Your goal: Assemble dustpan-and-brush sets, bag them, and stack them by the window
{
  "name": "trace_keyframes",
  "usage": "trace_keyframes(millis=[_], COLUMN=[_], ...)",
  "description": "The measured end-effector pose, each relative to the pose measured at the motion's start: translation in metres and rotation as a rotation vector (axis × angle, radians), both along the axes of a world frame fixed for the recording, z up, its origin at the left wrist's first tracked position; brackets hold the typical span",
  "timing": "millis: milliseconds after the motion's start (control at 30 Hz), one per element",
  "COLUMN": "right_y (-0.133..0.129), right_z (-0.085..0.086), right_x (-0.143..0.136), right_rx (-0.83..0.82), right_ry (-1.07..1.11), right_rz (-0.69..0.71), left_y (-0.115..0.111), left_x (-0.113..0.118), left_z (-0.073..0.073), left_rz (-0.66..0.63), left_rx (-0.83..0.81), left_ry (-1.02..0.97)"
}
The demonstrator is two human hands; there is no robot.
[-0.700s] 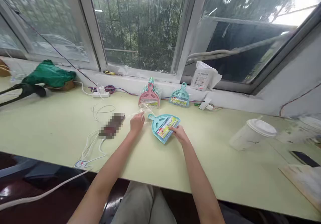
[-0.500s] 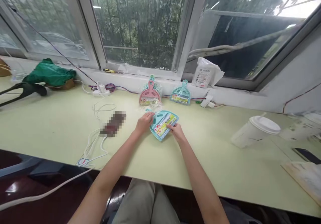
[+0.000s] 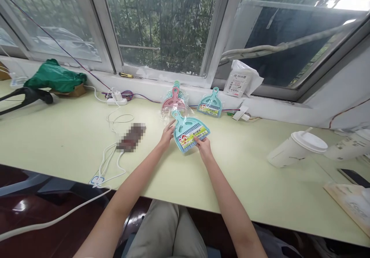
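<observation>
A teal dustpan-and-brush set (image 3: 187, 124) with a yellow printed label is tilted above the table, its handle pointing up and away. My right hand (image 3: 204, 146) pinches its lower right edge, thumb over the label. Along its left side is my left hand (image 3: 167, 135), fingers stretched out; I cannot tell whether they touch the rim. Behind the handle, a pink dustpan set (image 3: 174, 100) in clear wrap fronts a row of teal ones. Another teal dustpan set (image 3: 210, 103) leans against the wall to the right.
To the left lie white cables (image 3: 107, 165) and a blurred dark object (image 3: 131, 137). A power strip (image 3: 117, 101) and green bag (image 3: 56, 78) are at the back. Right are a white lidded cup (image 3: 297, 150), a phone (image 3: 354, 177) and, on the sill, a white package (image 3: 241, 80).
The held dustpan set has turned more upright and its handle now shows fully. My left hand has come off the handle area, slightly down and left; my right hand keeps its grip.
</observation>
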State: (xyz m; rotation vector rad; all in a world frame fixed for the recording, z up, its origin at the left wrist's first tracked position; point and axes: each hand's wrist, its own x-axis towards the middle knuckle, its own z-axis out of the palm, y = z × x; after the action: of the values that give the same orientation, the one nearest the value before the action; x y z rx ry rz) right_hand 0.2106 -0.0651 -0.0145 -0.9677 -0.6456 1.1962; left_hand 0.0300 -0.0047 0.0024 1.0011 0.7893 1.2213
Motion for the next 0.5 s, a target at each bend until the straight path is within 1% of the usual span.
trace_keyframes(millis=[100, 167, 200, 267, 333, 400, 500], right_y=[-0.001, -0.001, 0.0, 0.0, 0.001, 0.002, 0.002], right_z=[-0.001, -0.003, -0.004, -0.004, -0.002, 0.001, 0.006], right_x=[0.005, 0.008, 0.009, 0.011, 0.011, 0.011, 0.01], right_rx=[0.019, 0.018, 0.007, -0.019, -0.031, -0.04, -0.06], right_ry=[0.031, 0.038, 0.032, 0.009, -0.007, 0.001, 0.047], right_rz=[-0.106, -0.153, -0.155, -0.105, -0.02, 0.055, 0.114], left_y=[0.004, 0.008, 0.01, 0.012, 0.012, 0.007, -0.006], left_x=[-0.011, -0.019, -0.022, -0.024, -0.021, -0.014, -0.002], left_z=[0.002, 0.003, 0.002, 0.001, -0.002, -0.004, -0.003], left_rz=[0.051, 0.037, 0.019, -0.03, -0.068, -0.08, -0.102], left_rx=[0.035, 0.061, 0.071, 0.077, 0.051, 0.036, 0.083], left_ry=[-0.058, -0.064, -0.055, -0.033, 0.004, 0.045, 0.045])
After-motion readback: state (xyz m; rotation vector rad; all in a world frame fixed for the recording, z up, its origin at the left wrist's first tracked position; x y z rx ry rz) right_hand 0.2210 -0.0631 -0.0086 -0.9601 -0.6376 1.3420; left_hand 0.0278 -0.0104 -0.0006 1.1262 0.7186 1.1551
